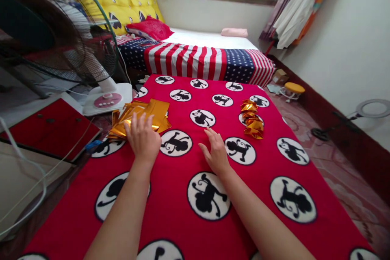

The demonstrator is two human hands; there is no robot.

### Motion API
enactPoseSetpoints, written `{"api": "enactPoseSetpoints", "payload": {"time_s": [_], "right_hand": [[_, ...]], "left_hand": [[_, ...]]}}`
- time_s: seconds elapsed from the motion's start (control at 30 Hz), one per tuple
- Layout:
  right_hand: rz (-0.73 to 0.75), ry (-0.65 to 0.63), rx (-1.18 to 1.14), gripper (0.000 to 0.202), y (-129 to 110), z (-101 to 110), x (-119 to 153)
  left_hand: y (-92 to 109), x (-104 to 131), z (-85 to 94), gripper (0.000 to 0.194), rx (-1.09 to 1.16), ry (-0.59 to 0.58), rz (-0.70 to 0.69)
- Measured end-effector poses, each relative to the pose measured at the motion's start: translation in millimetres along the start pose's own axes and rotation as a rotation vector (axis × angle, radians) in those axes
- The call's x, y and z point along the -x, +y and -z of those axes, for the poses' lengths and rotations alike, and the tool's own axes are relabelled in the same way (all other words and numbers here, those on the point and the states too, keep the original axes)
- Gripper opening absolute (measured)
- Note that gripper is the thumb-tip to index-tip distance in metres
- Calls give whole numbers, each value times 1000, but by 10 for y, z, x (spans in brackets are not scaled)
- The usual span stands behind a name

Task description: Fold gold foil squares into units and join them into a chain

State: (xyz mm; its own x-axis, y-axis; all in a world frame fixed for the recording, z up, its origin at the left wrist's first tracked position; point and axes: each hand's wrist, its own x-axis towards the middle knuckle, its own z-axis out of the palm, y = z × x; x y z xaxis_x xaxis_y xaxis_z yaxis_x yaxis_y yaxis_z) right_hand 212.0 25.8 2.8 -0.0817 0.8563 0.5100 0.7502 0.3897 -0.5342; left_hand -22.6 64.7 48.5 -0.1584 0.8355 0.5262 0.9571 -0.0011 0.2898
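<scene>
A loose pile of shiny gold foil sheets (157, 109) lies at the left of the red cloth (170, 178), which is printed with black monkeys in white circles. My left hand (142, 136) rests over the near edge of the pile, fingers apart. My right hand (216, 151) hovers at or just above the middle of the cloth with thumb and fingers spread, holding nothing. Several folded gold foil pieces (253, 122) stand in a row at the right, beyond my right hand and not touched by it.
A fan (106, 93) stands at the left beside a red panel (57, 126). Behind the table is a bed with a striped cover (185, 61). At the right are a yellow stool (294, 87) and a ring-shaped lamp (373, 108).
</scene>
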Motion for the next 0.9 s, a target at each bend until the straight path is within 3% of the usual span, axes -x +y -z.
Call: {"api": "enactPoseSetpoints", "payload": {"time_s": [0.13, 0.2, 0.47, 0.6, 0.67, 0.73, 0.77, 0.83, 0.9], "right_hand": [[-18, 11, -23, 44, 28, 15, 2], [-16, 9, -22, 43, 27, 9, 6], [-14, 7, -38, 41, 38, -9, 19], [-8, 23, -42, 40, 31, 0, 21], [1, 44, -55, 39, 23, 7, 28], [12, 66, -81, 40, 15, 13, 37], [15, 72, -105, 42, 13, 16, 41], [12, 82, -163, 52, 8, 21, 46], [6, 120, -185, 64, 3, 32, 42]], "left_hand": [[-223, -148, -163, 64, -94, -228, 15], [-297, -171, -246, 67, -76, -287, 45], [-449, -132, -358, 35, 8, -166, 42], [-369, -148, -219, 28, 190, 10, 207], [-184, -131, -118, 29, 407, 117, 345], [97, -66, -46, 29, 860, 141, 485], [257, -12, -31, 26, 1135, 125, 576], [565, 129, -49, 18, 1611, -24, 726], [802, 293, -110, 16, 1887, -135, 912]]}}
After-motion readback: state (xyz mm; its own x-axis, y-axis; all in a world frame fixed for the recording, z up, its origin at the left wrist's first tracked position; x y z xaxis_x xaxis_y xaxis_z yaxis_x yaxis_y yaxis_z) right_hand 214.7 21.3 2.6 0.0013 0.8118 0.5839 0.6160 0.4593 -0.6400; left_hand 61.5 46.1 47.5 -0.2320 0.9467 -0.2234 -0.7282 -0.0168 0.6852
